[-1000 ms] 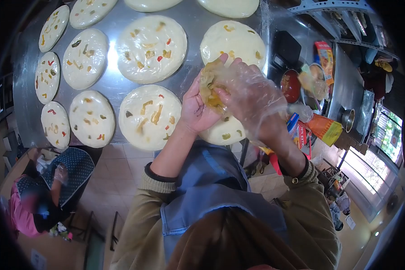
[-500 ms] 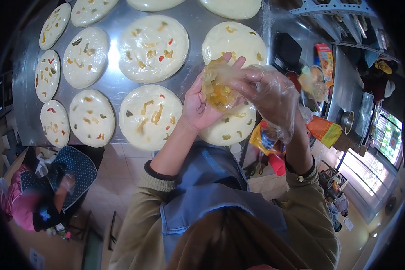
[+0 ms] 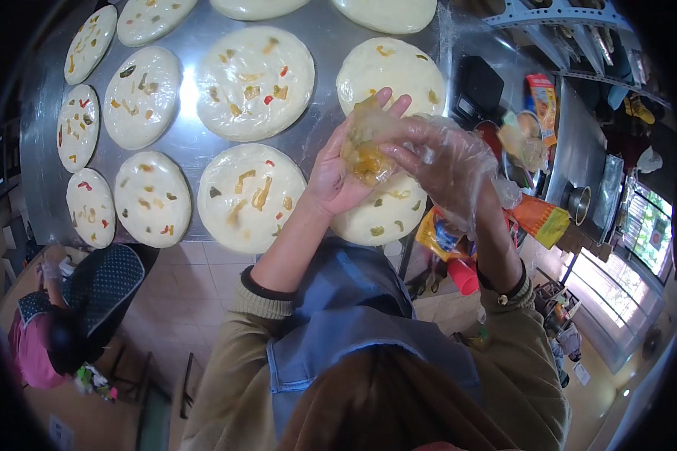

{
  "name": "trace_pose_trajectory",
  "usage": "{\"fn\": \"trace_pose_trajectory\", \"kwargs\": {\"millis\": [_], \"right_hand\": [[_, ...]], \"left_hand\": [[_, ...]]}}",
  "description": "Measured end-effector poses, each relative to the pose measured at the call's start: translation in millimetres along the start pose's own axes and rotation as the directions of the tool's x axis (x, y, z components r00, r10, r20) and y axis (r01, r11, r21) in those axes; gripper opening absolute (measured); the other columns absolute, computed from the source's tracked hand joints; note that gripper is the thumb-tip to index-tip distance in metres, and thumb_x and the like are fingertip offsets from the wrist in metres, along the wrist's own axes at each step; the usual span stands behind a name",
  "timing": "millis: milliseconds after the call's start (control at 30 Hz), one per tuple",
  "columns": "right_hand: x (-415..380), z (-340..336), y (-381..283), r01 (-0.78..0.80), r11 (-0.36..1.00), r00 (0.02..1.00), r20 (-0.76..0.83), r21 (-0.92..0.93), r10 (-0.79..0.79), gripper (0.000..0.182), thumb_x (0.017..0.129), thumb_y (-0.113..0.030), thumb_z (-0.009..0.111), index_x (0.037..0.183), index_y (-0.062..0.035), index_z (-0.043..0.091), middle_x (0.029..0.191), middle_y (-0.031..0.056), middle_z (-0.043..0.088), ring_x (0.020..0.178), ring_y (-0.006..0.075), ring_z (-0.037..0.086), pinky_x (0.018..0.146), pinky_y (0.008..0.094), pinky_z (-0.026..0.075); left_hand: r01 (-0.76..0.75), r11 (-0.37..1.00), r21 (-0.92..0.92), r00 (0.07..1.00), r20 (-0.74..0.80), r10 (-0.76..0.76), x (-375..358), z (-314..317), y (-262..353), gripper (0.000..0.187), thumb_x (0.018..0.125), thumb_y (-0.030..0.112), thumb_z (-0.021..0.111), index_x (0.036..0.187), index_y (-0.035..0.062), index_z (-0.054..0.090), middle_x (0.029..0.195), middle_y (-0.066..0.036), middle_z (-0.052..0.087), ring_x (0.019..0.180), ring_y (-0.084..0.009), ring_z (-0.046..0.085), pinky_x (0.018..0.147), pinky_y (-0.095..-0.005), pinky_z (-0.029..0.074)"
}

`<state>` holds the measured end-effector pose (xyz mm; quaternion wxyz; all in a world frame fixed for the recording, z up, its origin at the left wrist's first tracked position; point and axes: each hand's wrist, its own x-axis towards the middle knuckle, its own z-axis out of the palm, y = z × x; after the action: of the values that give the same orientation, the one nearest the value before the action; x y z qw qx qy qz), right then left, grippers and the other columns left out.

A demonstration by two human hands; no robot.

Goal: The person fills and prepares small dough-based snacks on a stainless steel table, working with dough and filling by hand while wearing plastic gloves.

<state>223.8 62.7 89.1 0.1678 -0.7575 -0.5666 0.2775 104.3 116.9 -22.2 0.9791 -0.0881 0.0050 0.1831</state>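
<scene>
My bare left hand (image 3: 334,179) is palm up, holding a small clear plastic bag (image 3: 368,159) with wet yellow fruit-like pieces in it. My right hand (image 3: 450,164), in a loose clear plastic glove, has its bent fingers at the bag's opening; whatever is between the fingertips is hidden. Beneath both hands lie pale round dough discs, one partly covered (image 3: 380,214) and another beyond the fingers (image 3: 391,71). To the left, a further disc (image 3: 226,188) carries yellow, green and red pieces.
Several more dough discs (image 3: 154,199) cover the metal table (image 3: 190,98). On the right are a black box-shaped object (image 3: 479,86), an orange-and-yellow packet (image 3: 541,218) and a pink cup (image 3: 463,276). Another person (image 3: 41,331) is at lower left.
My gloved right fingers have shifted slightly at the bag, which looks a little more crumpled. At lower left, the other person has turned and brought their hands upward and left.
</scene>
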Motion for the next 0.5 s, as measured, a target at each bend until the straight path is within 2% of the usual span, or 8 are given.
{"fn": "trace_pose_trajectory", "kwargs": {"millis": [100, 167, 233, 300, 333, 433, 467, 500], "right_hand": [[4.9, -14.0, 1.2, -0.172, 0.923, 0.98, 0.151, 0.344, 0.127, 0.02, 0.086, -0.021, 0.06, 0.091, -0.0034, 0.065, 0.076, 0.0095, 0.064, 0.072, 0.0126, 0.059, 0.067, 0.0278, 0.048], [6.9, -25.6, 6.7, 0.002, 0.95, 0.998, 0.06, 0.311, -0.022, 0.02, 0.085, -0.021, 0.061, 0.092, -0.003, 0.066, 0.079, 0.0094, 0.065, 0.074, 0.012, 0.059, 0.069, 0.0276, 0.047], [9.5, -30.4, 17.9, 0.013, 0.926, 1.0, -0.002, 0.378, -0.013, 0.021, 0.085, -0.02, 0.061, 0.093, -0.0023, 0.067, 0.08, 0.0089, 0.065, 0.075, 0.0117, 0.059, 0.07, 0.0271, 0.046], [13.5, -28.8, 32.6, -0.124, 0.826, 0.987, -0.018, 0.55, 0.16, 0.022, 0.085, -0.02, 0.061, 0.094, -0.0012, 0.066, 0.08, 0.0082, 0.066, 0.076, 0.0117, 0.059, 0.071, 0.0263, 0.046], [16.9, -36.1, 32.4, -0.192, 0.868, 0.977, 0.004, 0.459, 0.214, 0.023, 0.086, -0.021, 0.06, 0.095, -0.0012, 0.067, 0.08, 0.0077, 0.066, 0.077, 0.0113, 0.059, 0.072, 0.0244, 0.044], [31.0, -28.3, 64.6, -0.236, 0.92, 0.961, -0.064, 0.314, 0.268, 0.024, 0.086, -0.022, 0.06, 0.095, -0.0018, 0.067, 0.08, 0.0076, 0.066, 0.077, 0.0112, 0.059, 0.072, 0.0247, 0.045], [35.3, -18.9, 80.9, -0.252, 0.935, 0.953, -0.101, 0.248, 0.284, 0.022, 0.086, -0.021, 0.059, 0.097, -0.0037, 0.067, 0.077, 0.0094, 0.066, 0.074, 0.0154, 0.06, 0.072, 0.028, 0.045], [38.1, -11.3, 90.9, -0.264, 0.94, 0.948, -0.123, 0.217, 0.295, 0.024, 0.086, -0.023, 0.058, 0.096, -0.003, 0.067, 0.081, 0.0094, 0.065, 0.078, 0.0167, 0.059, 0.074, 0.0289, 0.045]], "left_hand": [[0.001, 0.999, 0.044, 1.0, -0.021, 0.0, 0.3, 0.5, -1.3, 0.05, 0.097, 0.033, 0.03, 0.142, 0.0158, 0.02, 0.149, -0.006, 0.016, 0.133, -0.0272, 0.026, 0.107, -0.0494, 0.025], [0.001, 0.999, 0.052, 0.999, -0.036, 0.001, 0.5, -0.1, -2.0, 0.049, 0.096, 0.033, 0.032, 0.141, 0.0168, 0.023, 0.149, -0.005, 0.017, 0.133, -0.0278, 0.025, 0.108, -0.0504, 0.023], [-0.004, 1.0, 0.011, 1.0, -0.03, 0.004, 0.9, -3.8, -4.1, 0.048, 0.096, 0.034, 0.035, 0.14, 0.0178, 0.026, 0.148, -0.004, 0.017, 0.134, -0.0286, 0.024, 0.108, -0.0514, 0.021], [-0.004, 1.0, 0.007, 1.0, -0.023, 0.004, 0.8, -8.3, -4.4, 0.047, 0.095, 0.034, 0.036, 0.139, 0.0184, 0.029, 0.148, -0.003, 0.017, 0.134, -0.0291, 0.022, 0.109, -0.0516, 0.019], [-0.003, 1.0, 0.005, 1.0, -0.019, 0.003, 1.1, -9.7, -4.3, 0.047, 0.095, 0.034, 0.037, 0.139, 0.0186, 0.03, 0.148, -0.003, 0.017, 0.134, -0.0293, 0.021, 0.109, -0.0518, 0.018], [-0.001, 0.996, 0.089, 1.0, -0.02, 0.002, 1.1, -10.6, -2.6, 0.048, 0.095, 0.035, 0.035, 0.14, 0.0181, 0.027, 0.148, -0.001, 0.018, 0.135, -0.0294, 0.019, 0.11, -0.0509, 0.017], [0.002, 0.994, 0.106, 1.0, -0.031, 0.001, 0.8, -9.6, -1.9, 0.049, 0.096, 0.035, 0.034, 0.141, 0.0175, 0.025, 0.148, -0.001, 0.018, 0.135, -0.0296, 0.019, 0.11, -0.0506, 0.017], [0.005, 0.992, 0.123, 0.999, -0.041, 0.0, 0.5, -7.3, -1.2, 0.049, 0.096, 0.035, 0.033, 0.141, 0.017, 0.024, 0.148, -0.001, 0.018, 0.135, -0.0299, 0.018, 0.11, -0.0503, 0.017]]}}
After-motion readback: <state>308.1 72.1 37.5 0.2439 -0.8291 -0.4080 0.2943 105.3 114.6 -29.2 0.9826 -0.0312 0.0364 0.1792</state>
